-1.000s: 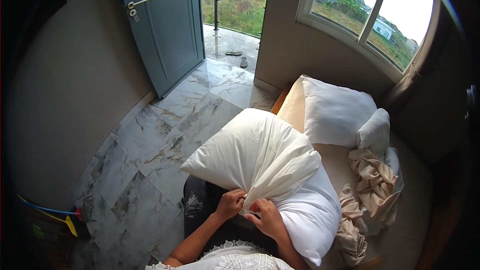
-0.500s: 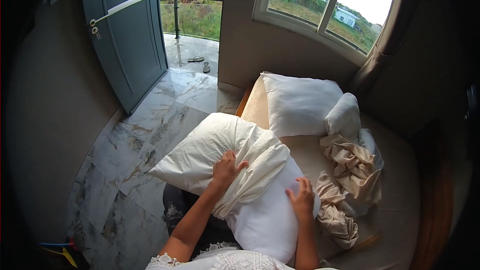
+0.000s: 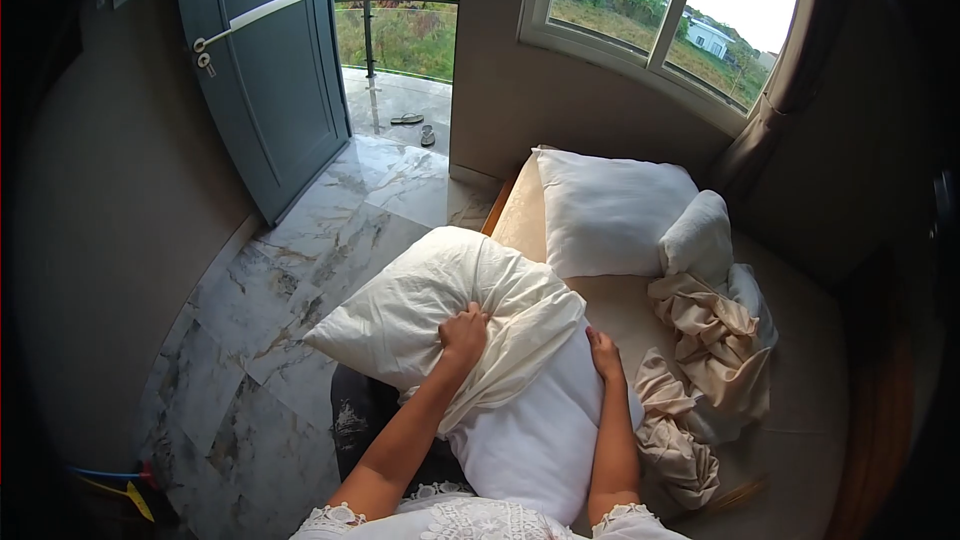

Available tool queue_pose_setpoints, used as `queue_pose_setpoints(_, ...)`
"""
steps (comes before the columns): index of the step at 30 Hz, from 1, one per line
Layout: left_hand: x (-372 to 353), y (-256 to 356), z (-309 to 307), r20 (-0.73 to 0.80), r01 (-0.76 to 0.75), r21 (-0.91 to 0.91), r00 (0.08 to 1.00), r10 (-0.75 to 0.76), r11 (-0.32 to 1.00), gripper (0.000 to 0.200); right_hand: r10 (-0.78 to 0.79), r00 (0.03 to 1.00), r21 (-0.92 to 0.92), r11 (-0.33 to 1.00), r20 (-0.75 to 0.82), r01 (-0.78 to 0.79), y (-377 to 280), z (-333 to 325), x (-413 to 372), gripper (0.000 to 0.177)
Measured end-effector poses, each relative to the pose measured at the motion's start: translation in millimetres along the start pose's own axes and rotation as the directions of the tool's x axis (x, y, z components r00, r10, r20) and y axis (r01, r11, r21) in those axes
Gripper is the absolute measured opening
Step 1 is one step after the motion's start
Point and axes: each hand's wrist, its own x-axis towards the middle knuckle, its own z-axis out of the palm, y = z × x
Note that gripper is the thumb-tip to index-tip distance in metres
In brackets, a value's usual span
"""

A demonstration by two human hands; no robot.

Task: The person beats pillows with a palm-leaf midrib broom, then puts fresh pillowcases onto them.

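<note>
A white pillow (image 3: 530,450) lies across my lap, its far half inside a cream pillowcase (image 3: 400,300). The case is bunched in folds around the pillow's middle, and its far corner points left. Into those folds presses my left hand (image 3: 464,333), fingers closed on the cloth. At the right side of the pillow, close to the bunched edge of the case, my right hand (image 3: 604,354) curls around the white border; its fingertips are partly hidden.
Another white pillow (image 3: 615,215) rests on the beige sofa seat (image 3: 790,450), beside a smaller rolled white cushion (image 3: 697,237). Crumpled beige cloths (image 3: 705,335) lie to the right. A grey door (image 3: 275,70) stands open above the marble floor (image 3: 290,290), with sandals (image 3: 408,120) outside.
My left hand has closed on the pillowcase folds. The right hand has gone from spread on the pillow's face to its edge, slightly farther forward. The view has shifted a little.
</note>
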Motion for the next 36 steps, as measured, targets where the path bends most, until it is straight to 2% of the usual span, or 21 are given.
queue_pose_setpoints(2, 0.2, 0.6, 2.6, -0.043, -0.129, -0.002, 0.991, 0.129, 0.992, 0.018, 0.010, 1.000, 0.010, 1.000, 0.027, -0.010, 5.9, 2.1, -0.7, 0.049)
queue_pose_setpoints(4, -1.3, -2.7, 2.5, -0.081, -0.257, 0.016, 0.963, 0.257, 0.966, 0.016, 0.028, 0.981, 0.037, 0.999, 0.192, -0.036, 9.6, -7.0, 0.4, 0.060)
queue_pose_setpoints(5, -8.3, -1.7, -8.2, -0.031, -0.388, -0.070, 0.922, 0.387, 0.919, 0.019, 0.002, 0.971, 0.085, 0.996, 0.238, -0.022, 9.3, -10.7, -1.7, 0.063)
queue_pose_setpoints(6, -18.9, -0.3, -10.0, -0.055, -0.489, -0.281, 0.867, 0.495, 0.826, 0.022, -0.027, 0.960, 0.134, 0.991, 0.279, -0.011, 10.1, -14.0, -2.8, 0.066)
queue_pose_setpoints(7, -31.7, 2.5, -12.0, -0.014, -0.538, -0.358, 0.821, 0.571, 0.763, 0.024, -0.052, 0.924, 0.333, 0.939, 0.378, -0.084, 11.2, -18.1, -3.8, 0.069)
queue_pose_setpoints(9, -64.0, 7.9, -19.0, 0.147, -0.505, -0.543, 0.730, 0.667, 0.671, 0.024, -0.090, 0.870, 0.371, 0.922, 0.485, -0.112, -8.9, -40.1, -20.6, 0.064)
queue_pose_setpoints(10, -80.4, 10.1, -21.9, 0.099, -0.480, -0.625, 0.733, 0.673, 0.615, 0.023, -0.112, 0.836, 0.386, 0.914, 0.537, -0.126, -15.4, -46.8, -24.5, 0.062)
queue_pose_setpoints(12, -96.9, 10.9, -18.7, 0.065, -0.428, -0.573, 0.826, 0.560, 0.698, 0.020, -0.174, 0.885, 0.487, 0.871, 0.432, -0.067, -10.4, -39.3, -25.5, 0.048)
queue_pose_setpoints(15, -93.9, 11.1, -31.5, -0.181, -0.403, -0.591, 0.910, 0.372, 0.699, 0.019, -0.196, 0.954, 0.676, 0.737, 0.225, -0.008, -38.3, -48.7, -57.1, 0.037)
queue_pose_setpoints(18, -78.0, 15.4, -60.5, -0.264, -0.402, -0.661, 0.915, 0.305, 0.634, 0.021, -0.303, 0.953, 0.605, 0.757, -0.010, 0.247, -107.0, -86.4, -87.4, 0.039)
queue_pose_setpoints(20, -75.5, 24.1, -91.5, -0.271, -0.433, -0.659, 0.899, 0.344, 0.615, 0.023, -0.315, 0.936, 0.501, 0.792, -0.157, 0.350, -144.8, -110.6, -108.1, 0.042)
queue_pose_setpoints(21, -70.2, 25.6, -96.8, -0.384, -0.552, -0.678, 0.830, 0.405, 0.486, 0.027, -0.325, 0.918, 0.439, 0.807, -0.229, 0.395, -158.6, -120.7, -118.6, 0.044)
queue_pose_setpoints(24, -57.7, 29.4, -112.5, -0.424, -0.639, -0.567, 0.767, 0.481, 0.520, 0.029, -0.529, 0.696, -0.177, 0.839, -0.485, 0.515, -184.2, -138.7, -146.4, 0.052)
queue_pose_setpoints(25, -55.7, 28.9, -116.5, -0.365, -0.611, -0.451, 0.792, 0.490, 0.651, 0.038, -0.589, 0.634, -0.253, 0.800, -0.501, 0.543, -192.2, -136.4, -151.7, 0.053)
queue_pose_setpoints(28, -39.5, 25.2, -109.4, -0.469, -0.491, -0.576, 0.853, 0.228, 0.653, 0.043, -0.651, 0.643, -0.448, 0.753, -0.403, 0.482, -204.7, -117.9, -158.1, 0.048)
queue_pose_setpoints(29, -34.8, 23.6, -111.5, -0.366, -0.396, -0.819, 0.918, 0.154, 0.415, 0.045, -0.614, 0.698, -0.447, 0.776, -0.369, 0.445, -207.5, -107.6, -160.1, 0.046)
queue_pose_setpoints(30, -22.4, 20.5, -107.9, -0.504, -0.505, -0.815, 0.860, 0.081, 0.285, 0.043, -0.594, 0.741, -0.430, 0.784, -0.312, 0.448, -211.9, -98.9, -163.0, 0.044)
queue_pose_setpoints(32, -19.4, 16.2, -121.7, -0.468, -0.449, -0.861, 0.883, -0.029, 0.238, 0.054, -0.583, 0.766, -0.412, 0.789, -0.270, 0.455, -206.3, -70.1, -159.6, 0.045)
queue_pose_setpoints(33, -14.2, 11.8, -124.7, -0.429, -0.409, -0.840, 0.903, 0.025, 0.357, 0.066, -0.592, 0.773, -0.428, 0.774, -0.229, 0.466, -204.5, -59.1, -158.6, 0.045)
queue_pose_setpoints(34, -10.0, 13.8, -124.0, -0.442, -0.431, -0.827, 0.895, 0.054, 0.361, 0.065, -0.612, 0.767, -0.431, 0.755, -0.192, 0.494, -205.0, -51.0, -157.6, 0.045)
queue_pose_setpoints(36, 2.3, 3.4, -110.2, -0.583, -0.367, -0.402, 0.809, 0.075, 0.839, 0.059, -0.659, 0.743, -0.433, 0.708, -0.122, 0.557, -209.8, -38.1, -156.5, 0.045)
